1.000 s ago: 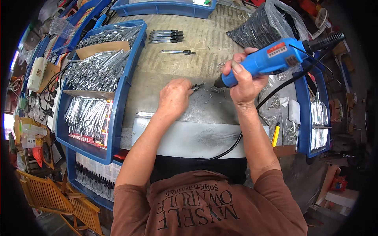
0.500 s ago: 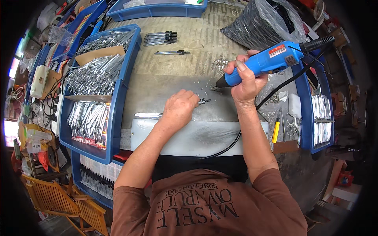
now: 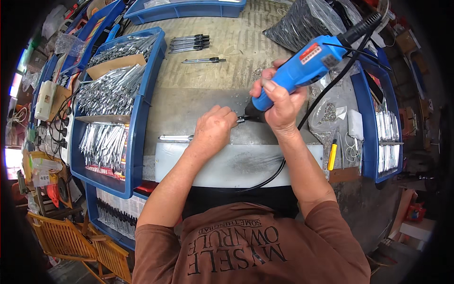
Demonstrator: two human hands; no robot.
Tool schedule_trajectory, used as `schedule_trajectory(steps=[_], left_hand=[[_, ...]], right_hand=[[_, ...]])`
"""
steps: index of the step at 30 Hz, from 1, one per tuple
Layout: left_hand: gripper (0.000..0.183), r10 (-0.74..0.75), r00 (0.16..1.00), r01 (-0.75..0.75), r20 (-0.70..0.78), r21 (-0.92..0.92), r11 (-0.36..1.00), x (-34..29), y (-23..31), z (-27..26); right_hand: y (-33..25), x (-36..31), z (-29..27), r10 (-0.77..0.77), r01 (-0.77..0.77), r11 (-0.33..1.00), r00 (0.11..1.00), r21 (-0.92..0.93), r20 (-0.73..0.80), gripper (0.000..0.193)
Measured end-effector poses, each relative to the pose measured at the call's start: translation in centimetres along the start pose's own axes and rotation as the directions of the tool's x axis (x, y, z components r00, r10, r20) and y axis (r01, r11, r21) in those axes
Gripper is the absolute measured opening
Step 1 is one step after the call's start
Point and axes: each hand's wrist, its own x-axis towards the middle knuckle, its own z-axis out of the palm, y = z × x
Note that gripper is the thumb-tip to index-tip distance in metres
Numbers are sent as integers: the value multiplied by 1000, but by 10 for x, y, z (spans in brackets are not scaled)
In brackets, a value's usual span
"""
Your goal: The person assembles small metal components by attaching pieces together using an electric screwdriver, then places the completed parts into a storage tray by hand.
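Note:
My left hand [image 3: 213, 127] is closed around a slim silver metal rod [image 3: 176, 137], holding it flat on the bench just beyond the pale front strip. The rod's black end piece [image 3: 242, 119] sticks out past my fingers on the right; the middle is hidden under the hand. In my right hand [image 3: 283, 105] is a blue electric screwdriver [image 3: 302, 66], tilted with its black nose [image 3: 254, 111] down at the rod's black end. The tip seems to touch it, though I cannot see the bit. A few tiny screws lie scattered beyond the nose.
Several similar rods [image 3: 189, 44] and a single one [image 3: 204, 60] lie farther back. A blue tray [image 3: 137, 156] full of silver parts stands left, another blue tray [image 3: 371, 118] right. A yellow-handled screwdriver [image 3: 332, 155] and a black cable [image 3: 326, 94] are at right; a plastic bag [image 3: 293, 28] sits behind.
My right hand has brought the electric screwdriver left and down, and its nose has come to the rod's black end. My left hand has stayed nearly in place.

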Motion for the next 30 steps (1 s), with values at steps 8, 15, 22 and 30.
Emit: schedule_trajectory(steps=[8,15,22,30], left_hand=[[11,0,1000,-1,-30,-13,1000,-1,0,0],[11,-2,999,2,-32,-9,1000,-1,-1,2],[10,-4,999,3,-41,-46,999,-1,-2,5],[6,7,994,-18,-107,-106,994,1,-1,6]], right_hand=[[5,-3,4,13,-13,1000,1000,-2,18,40],[8,-4,4,10,-9,999,1000,-41,19,42],[13,-5,12,-1,11,990,998,-138,69,40],[25,0,19,-7,83,914,982,-398,189,29]])
